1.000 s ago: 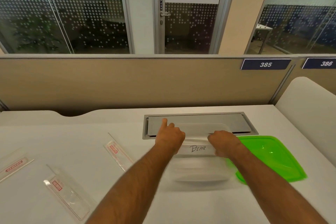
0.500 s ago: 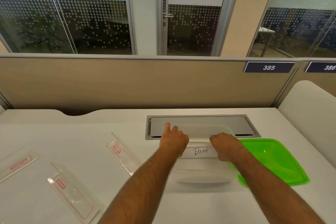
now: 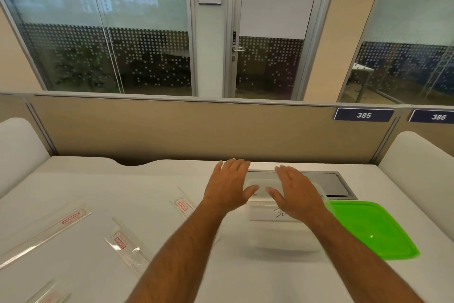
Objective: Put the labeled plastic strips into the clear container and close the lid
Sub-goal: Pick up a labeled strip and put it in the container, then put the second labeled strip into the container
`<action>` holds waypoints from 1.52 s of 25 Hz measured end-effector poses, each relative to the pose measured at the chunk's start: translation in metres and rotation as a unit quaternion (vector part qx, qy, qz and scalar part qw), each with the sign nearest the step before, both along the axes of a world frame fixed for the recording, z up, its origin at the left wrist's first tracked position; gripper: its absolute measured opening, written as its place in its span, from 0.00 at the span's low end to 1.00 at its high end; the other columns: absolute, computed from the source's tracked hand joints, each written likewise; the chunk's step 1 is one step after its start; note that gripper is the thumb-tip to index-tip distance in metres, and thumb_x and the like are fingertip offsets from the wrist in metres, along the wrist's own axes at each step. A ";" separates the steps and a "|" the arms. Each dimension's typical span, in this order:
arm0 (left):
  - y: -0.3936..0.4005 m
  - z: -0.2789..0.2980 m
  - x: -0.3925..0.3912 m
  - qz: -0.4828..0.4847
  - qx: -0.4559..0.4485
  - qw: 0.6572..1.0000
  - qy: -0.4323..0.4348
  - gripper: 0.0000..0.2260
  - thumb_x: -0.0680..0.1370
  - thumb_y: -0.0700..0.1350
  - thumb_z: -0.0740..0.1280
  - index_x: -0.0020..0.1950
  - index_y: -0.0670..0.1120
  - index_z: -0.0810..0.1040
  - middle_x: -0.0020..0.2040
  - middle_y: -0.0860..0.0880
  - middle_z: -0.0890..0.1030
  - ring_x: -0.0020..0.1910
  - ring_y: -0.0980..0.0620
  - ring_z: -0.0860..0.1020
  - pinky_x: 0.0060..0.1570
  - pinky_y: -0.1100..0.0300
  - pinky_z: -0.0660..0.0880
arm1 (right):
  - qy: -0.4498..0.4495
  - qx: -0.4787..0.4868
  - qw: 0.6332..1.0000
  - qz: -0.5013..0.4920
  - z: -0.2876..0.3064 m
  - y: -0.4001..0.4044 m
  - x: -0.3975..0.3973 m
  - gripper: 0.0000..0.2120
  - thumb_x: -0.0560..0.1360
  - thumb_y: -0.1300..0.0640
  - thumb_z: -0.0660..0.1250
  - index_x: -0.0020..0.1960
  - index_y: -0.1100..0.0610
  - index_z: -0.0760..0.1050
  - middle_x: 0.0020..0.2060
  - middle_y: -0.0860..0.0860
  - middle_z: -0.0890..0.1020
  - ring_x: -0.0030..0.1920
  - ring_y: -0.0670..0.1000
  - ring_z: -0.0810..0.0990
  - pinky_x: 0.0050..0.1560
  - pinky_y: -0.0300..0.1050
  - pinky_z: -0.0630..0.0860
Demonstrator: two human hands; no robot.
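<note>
The clear container [image 3: 285,236] stands on the white table, a white handwritten label on its near wall. My left hand [image 3: 229,183] and my right hand [image 3: 296,192] hover flat and open above its far rim, holding nothing. The green lid [image 3: 368,226] lies on the table right of the container, touching it. Several clear plastic strips with red labels lie to the left: one [image 3: 183,205] nearest the container, one [image 3: 125,248] below it, a long one [image 3: 49,231] further left, and one [image 3: 46,299] at the bottom edge.
A grey metal cable hatch [image 3: 331,183] is set into the table behind the container. A beige partition [image 3: 172,128] with number plates 385 and 386 closes the far side. White rounded dividers stand at the left and right edges.
Both hands have let go of the container's rim, lifted and spread flat with fingers apart. The head camera has tilted up, so more of the glass wall shows.
</note>
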State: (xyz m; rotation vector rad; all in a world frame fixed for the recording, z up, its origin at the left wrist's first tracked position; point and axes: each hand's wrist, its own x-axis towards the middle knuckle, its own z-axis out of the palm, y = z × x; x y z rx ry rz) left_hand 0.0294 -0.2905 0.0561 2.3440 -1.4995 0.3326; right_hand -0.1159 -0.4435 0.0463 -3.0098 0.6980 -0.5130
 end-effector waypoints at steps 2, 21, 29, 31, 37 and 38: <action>0.025 0.003 0.010 0.031 0.021 0.999 -0.008 0.35 0.77 0.67 0.55 0.77 0.47 0.57 0.78 0.47 0.61 0.77 0.46 0.58 0.75 0.43 0.55 | 0.003 0.014 1.000 0.001 0.001 0.024 0.008 0.38 0.78 0.36 0.54 0.78 0.60 0.54 0.78 0.58 0.58 0.78 0.57 0.54 0.77 0.55 0.53; 0.163 -0.041 0.092 0.130 0.173 0.976 -0.003 0.36 0.78 0.66 0.56 0.79 0.50 0.48 0.81 0.48 0.49 0.79 0.44 0.46 0.75 0.39 0.46 | 0.121 0.049 0.990 0.054 -0.055 0.146 0.099 0.40 0.76 0.30 0.43 0.79 0.54 0.46 0.80 0.54 0.49 0.79 0.56 0.44 0.76 0.54 0.38; 0.127 -0.066 0.109 0.053 0.194 0.980 0.007 0.30 0.79 0.58 0.61 0.78 0.52 0.55 0.80 0.50 0.56 0.78 0.46 0.53 0.76 0.42 0.48 | 0.161 0.048 0.986 0.009 -0.074 0.141 0.112 0.21 0.77 0.39 0.58 0.61 0.53 0.73 0.55 0.51 0.82 0.54 0.53 0.78 0.53 0.49 0.76; 0.118 -0.075 0.109 0.036 0.187 0.982 0.012 0.26 0.80 0.56 0.63 0.76 0.53 0.60 0.78 0.51 0.61 0.77 0.46 0.56 0.76 0.43 0.49 | 0.176 0.054 0.983 0.009 -0.079 0.139 0.115 0.18 0.77 0.42 0.59 0.56 0.53 0.75 0.49 0.51 0.83 0.48 0.52 0.80 0.45 0.46 0.76; 0.102 -0.092 0.107 0.021 0.162 0.987 -0.007 0.16 0.79 0.49 0.66 0.67 0.52 0.75 0.67 0.51 0.77 0.64 0.48 0.74 0.73 0.48 0.59 | 0.187 0.040 0.981 0.015 -0.091 0.137 0.122 0.14 0.76 0.47 0.62 0.54 0.54 0.79 0.45 0.52 0.84 0.41 0.53 0.83 0.43 0.45 0.79; 0.101 -0.091 0.106 0.020 0.158 0.987 -0.021 0.15 0.79 0.49 0.66 0.65 0.51 0.77 0.64 0.50 0.79 0.61 0.48 0.76 0.72 0.49 0.62 | 0.186 0.036 0.982 0.017 -0.093 0.136 0.122 0.14 0.75 0.48 0.62 0.55 0.54 0.79 0.45 0.52 0.84 0.42 0.54 0.83 0.44 0.45 0.79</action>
